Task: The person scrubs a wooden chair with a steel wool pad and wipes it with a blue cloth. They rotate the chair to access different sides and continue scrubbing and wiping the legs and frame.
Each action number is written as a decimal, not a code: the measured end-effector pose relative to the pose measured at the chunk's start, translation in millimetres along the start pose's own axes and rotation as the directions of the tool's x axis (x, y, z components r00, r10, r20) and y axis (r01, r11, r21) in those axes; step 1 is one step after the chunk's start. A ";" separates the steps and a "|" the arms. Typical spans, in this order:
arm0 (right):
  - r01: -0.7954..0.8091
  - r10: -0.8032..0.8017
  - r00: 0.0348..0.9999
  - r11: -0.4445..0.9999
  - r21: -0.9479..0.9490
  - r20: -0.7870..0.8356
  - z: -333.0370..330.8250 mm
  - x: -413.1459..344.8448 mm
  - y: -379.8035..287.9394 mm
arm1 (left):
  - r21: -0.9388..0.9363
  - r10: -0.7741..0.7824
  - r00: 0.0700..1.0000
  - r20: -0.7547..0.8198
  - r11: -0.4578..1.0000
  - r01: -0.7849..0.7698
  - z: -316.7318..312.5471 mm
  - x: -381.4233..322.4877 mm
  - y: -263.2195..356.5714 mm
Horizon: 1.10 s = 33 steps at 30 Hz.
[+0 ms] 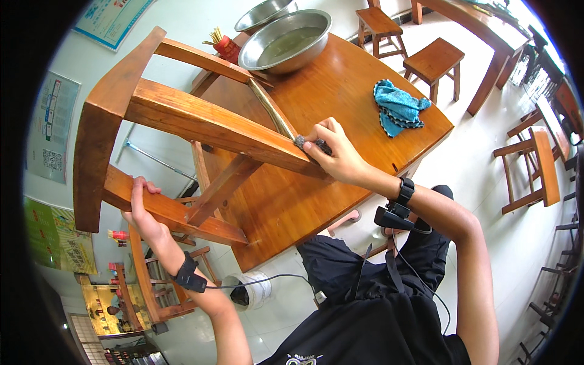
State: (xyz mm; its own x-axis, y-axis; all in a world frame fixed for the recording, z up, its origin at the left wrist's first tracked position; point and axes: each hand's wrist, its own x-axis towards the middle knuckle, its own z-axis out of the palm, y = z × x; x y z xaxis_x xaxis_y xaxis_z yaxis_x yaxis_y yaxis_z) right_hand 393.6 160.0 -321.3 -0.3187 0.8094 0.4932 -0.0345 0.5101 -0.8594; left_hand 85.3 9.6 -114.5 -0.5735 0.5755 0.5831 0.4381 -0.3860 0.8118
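A wooden stool (214,123) stands with its leg ends on the wooden table (346,105), its seat raised at the left. My left hand (145,207) grips the near leg close to the seat, fingers over its upper face. My right hand (335,148) pinches a dark grey scouring pad, seemingly steel wool (299,141), against a stool leg near its lower end. Part of the pad is hidden by my fingers. To the right of my right hand lies a crumpled blue cloth (399,107) with a dark patterned edging.
A metal basin of cloudy water (285,59) stands at the table's back beside another metal basin (264,16) and a red holder of sticks (226,48). Wooden stools (433,59) stand beyond the table. A white bucket (258,289) is on the floor below the near edge.
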 end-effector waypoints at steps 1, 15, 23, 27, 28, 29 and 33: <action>-0.028 0.029 0.999 0.999 -0.024 0.024 -3.9 -3.9 1.1 | 0.000 -0.002 1.000 0.002 1.000 0.002 -0.2 -0.2 0.0; -0.068 0.176 0.976 0.805 -0.589 0.128 -34.5 -12.7 15.4 | 0.008 -0.017 1.000 0.017 1.000 0.017 -0.3 4.4 -4.0; 0.298 -0.001 0.888 0.762 -0.574 0.460 -81.4 -25.1 2.9 | -0.022 -0.036 0.999 -0.008 0.999 0.036 -6.0 0.3 0.1; 0.363 -0.001 0.859 0.707 -0.607 0.513 -87.0 -30.3 16.6 | -0.033 -0.058 0.998 -0.023 0.998 0.057 -5.1 -0.9 -2.5; 0.381 0.000 0.861 0.663 -0.645 0.509 -82.9 -30.4 18.5 | -0.038 -0.066 0.998 -0.023 0.997 0.065 -3.6 -2.2 -1.1; 0.399 0.001 0.862 0.616 -0.680 0.507 -75.9 -28.7 20.7 | -0.042 -0.075 0.997 -0.024 0.996 0.073 -2.0 -3.6 1.4; 0.492 -0.105 0.854 0.482 -0.725 0.509 -46.5 -28.6 30.7 | -0.007 -0.073 0.994 -0.085 0.997 0.072 12.4 -11.2 9.7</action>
State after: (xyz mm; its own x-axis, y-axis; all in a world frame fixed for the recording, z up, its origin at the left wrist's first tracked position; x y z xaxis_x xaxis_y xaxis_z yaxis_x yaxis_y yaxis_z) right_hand 445.7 166.0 -355.6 -0.7510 0.4897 0.4429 0.5135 0.8548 -0.0744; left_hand 104.6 8.4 -113.5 -0.6604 0.5388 0.5230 0.3907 -0.3483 0.8521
